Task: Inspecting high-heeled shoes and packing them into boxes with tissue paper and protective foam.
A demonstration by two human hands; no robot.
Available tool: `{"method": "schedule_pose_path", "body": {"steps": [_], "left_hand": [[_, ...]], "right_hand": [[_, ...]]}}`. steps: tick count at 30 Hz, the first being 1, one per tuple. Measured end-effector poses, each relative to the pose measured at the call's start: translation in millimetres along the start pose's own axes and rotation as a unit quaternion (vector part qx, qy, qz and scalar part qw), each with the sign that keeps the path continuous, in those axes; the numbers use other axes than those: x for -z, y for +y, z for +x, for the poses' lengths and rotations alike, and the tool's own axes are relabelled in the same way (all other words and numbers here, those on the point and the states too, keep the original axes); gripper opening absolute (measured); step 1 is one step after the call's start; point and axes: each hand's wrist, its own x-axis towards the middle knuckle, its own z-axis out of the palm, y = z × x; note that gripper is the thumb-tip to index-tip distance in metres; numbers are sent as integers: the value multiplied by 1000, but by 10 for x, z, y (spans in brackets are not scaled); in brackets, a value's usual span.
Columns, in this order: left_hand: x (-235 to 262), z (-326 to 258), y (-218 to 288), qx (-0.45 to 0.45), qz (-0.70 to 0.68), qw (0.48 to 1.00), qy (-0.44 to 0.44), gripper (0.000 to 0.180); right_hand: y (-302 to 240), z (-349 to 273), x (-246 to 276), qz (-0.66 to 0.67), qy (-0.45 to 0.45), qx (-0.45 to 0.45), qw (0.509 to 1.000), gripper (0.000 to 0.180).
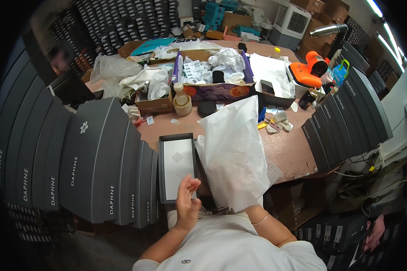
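Observation:
My left hand (pixel 187 204) is raised with its fingers loosely apart and nothing in them, over the near end of a dark grey box (pixel 162 169). The box is open on the table, with a white printed sheet (pixel 177 158) lying in it. To its right, a large white bag or sheet of thin wrapping (pixel 235 149) stands up in front of me. My right forearm (pixel 273 228), with a thin bracelet at the wrist, reaches up to the lower edge of this wrapping. The wrapping hides the right hand's fingers, so their grip cannot be seen.
Grey lidded boxes (pixel 92 158) are stacked high at the left, and more (pixel 348 117) at the right. Further back stand a purple carton (pixel 212 92) of packets and paper, a bottle (pixel 182 101), an orange tape dispenser (pixel 308 72) and a dark can (pixel 308 98).

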Motion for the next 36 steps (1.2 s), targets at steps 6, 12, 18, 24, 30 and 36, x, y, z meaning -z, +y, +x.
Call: {"method": "schedule_pose_path", "body": {"steps": [6, 12, 18, 24, 30, 36], "left_hand": [[181, -156, -290, 288, -343, 872, 199, 73], [821, -362, -165, 203, -109, 944, 238, 65], [852, 77, -9, 152, 259, 948, 103, 71], [667, 1207, -478, 254, 156, 953, -45, 74], [15, 1119, -1696, 158, 338, 921, 110, 99], [-372, 899, -1637, 217, 71, 968, 105, 83]], "right_hand": [[803, -163, -264, -464, -184, 174, 849, 47], [400, -160, 717, -268, -168, -73, 946, 38], [-173, 230, 1220, -66, 155, 47, 985, 70], [-351, -232, 563, -450, -181, 26, 874, 86], [509, 246, 944, -506, -52, -17, 861, 74], [491, 37, 693, -582, -5, 61, 811, 66]]}}
